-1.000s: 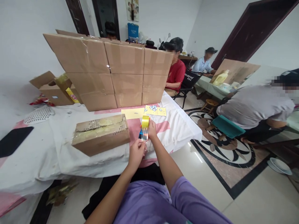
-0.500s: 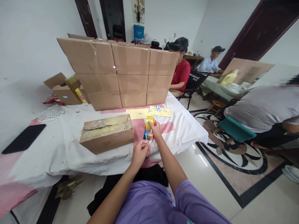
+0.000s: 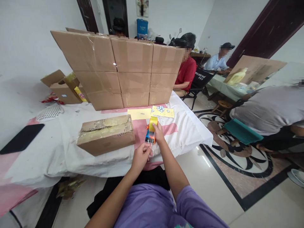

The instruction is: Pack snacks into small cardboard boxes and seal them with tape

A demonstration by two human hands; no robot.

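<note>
My right hand (image 3: 158, 131) is closed around a tape dispenser (image 3: 151, 127), blue and orange with a yellow roll, held above the table's near edge. Just below it, my left hand (image 3: 142, 153) pinches the loose end of the clear tape (image 3: 151, 144), which stretches down from the dispenser. To the left of my hands rests a taped cardboard box (image 3: 106, 134), its lid closed. Beyond the dispenser lie a plain yellow sheet (image 3: 137, 114) and a yellow card with blue-and-white drawings (image 3: 163, 111), side by side on the cloth.
A wall of cardboard boxes (image 3: 133, 72) stands at the back of the cloth-covered table (image 3: 187, 126). At the left are a black mat (image 3: 22, 137), a white perforated piece (image 3: 51, 113) and an open carton (image 3: 65, 93). Several other people sit nearby; a teal stool (image 3: 243, 131) stands at right.
The camera view has shifted slightly. My hands stay in nearly the same place, the right on the dispenser and the left at the tape end.
</note>
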